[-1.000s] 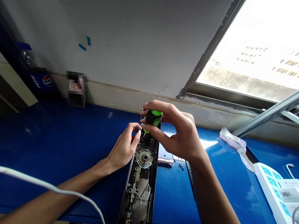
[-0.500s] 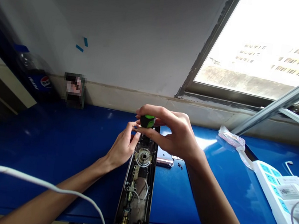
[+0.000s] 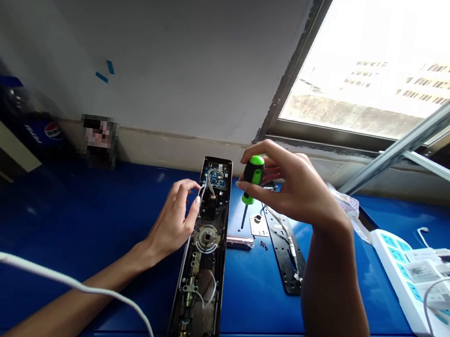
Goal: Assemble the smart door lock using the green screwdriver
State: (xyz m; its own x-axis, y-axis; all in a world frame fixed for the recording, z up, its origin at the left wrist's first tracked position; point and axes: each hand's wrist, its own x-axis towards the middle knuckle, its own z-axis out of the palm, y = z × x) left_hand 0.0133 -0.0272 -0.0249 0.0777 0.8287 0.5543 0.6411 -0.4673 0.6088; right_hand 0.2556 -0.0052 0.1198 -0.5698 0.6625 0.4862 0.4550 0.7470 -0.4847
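Observation:
A long, narrow electronic lock body with its inside exposed lies upright in front of me, running over the table's front edge. It holds a blue circuit board, a round metal ring, brass parts and thin wires. My left hand is at its upper left edge, fingers bent and thumb apart, close to a thin white wire; contact with the wire is unclear. To the right of the lock body, my right hand grips a green and black screwdriver, its shaft pointing down above the table.
Right of the lock body lie a black back plate with wires, a small metal plate, loose screws and a wrapped bar. A power strip with plugs stands farther right. A white cable crosses the left foreground.
My right hand has lifted the screwdriver off the lock body and moved it right, uncovering the circuit board. My left hand has moved slightly left and its thumb and fingers have parted.

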